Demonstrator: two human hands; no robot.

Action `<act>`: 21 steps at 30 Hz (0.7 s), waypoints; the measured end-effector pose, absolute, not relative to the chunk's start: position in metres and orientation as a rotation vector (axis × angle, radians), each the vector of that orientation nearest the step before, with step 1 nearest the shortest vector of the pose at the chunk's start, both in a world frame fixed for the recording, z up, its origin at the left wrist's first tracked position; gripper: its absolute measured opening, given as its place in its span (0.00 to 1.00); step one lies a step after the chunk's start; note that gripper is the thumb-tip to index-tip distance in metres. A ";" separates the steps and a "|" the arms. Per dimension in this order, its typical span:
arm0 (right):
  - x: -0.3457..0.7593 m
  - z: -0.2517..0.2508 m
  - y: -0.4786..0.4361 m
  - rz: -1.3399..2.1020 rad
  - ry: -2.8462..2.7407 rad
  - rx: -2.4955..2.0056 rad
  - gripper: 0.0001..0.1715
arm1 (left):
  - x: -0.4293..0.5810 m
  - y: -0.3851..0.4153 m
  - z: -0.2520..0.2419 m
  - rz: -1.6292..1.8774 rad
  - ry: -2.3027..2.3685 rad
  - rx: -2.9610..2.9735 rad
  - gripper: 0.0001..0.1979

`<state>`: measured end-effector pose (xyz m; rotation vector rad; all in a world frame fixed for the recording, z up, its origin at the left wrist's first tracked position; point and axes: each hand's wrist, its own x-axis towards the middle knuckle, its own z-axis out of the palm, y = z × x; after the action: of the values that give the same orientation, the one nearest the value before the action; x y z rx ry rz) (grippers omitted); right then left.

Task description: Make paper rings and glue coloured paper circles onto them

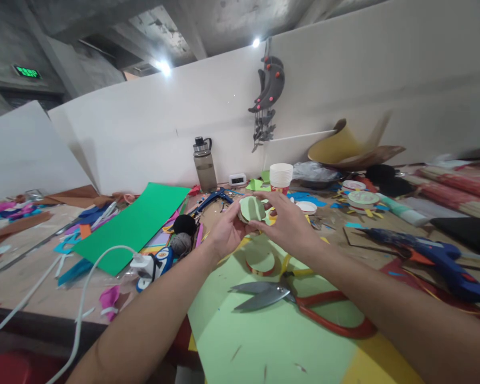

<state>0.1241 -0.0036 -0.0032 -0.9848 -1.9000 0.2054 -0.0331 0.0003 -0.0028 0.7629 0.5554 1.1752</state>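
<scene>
Both hands meet around a small round piece with a pale green face (253, 209), raised above the table. My left hand (227, 230) has its fingers round the left and lower edge. On the right side, my right hand (283, 218) grips the piece with thumb below and fingers above. Under the hands, a cut-down cup ring (261, 262) rests on a light green sheet (264, 336). Large scissors with red and yellow handles (270, 294) lie on the same sheet, blades slightly apart and pointing left.
A green sheet (134, 226), a bottle (205, 168) and stacked paper cups (280, 177) stand or lie farther back. At the left, a white cable (80, 306) runs to a plug. A blue glue gun (436, 258) lies at the right.
</scene>
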 end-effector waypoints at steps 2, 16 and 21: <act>0.125 -0.001 -0.005 0.199 -1.882 -0.998 0.33 | -0.033 0.003 -0.003 1.246 0.626 0.725 0.13; 0.118 0.001 -0.016 0.474 -2.223 -1.226 0.18 | -0.066 0.017 0.021 1.354 0.750 0.662 0.22; 0.113 -0.003 -0.019 0.469 -2.288 -1.268 0.17 | -0.067 0.018 0.022 1.360 0.705 0.692 0.26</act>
<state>0.1128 -0.0194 -0.0026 -1.2677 -2.2885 0.4687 -0.0668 0.0179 0.0219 0.6922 0.7048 1.3595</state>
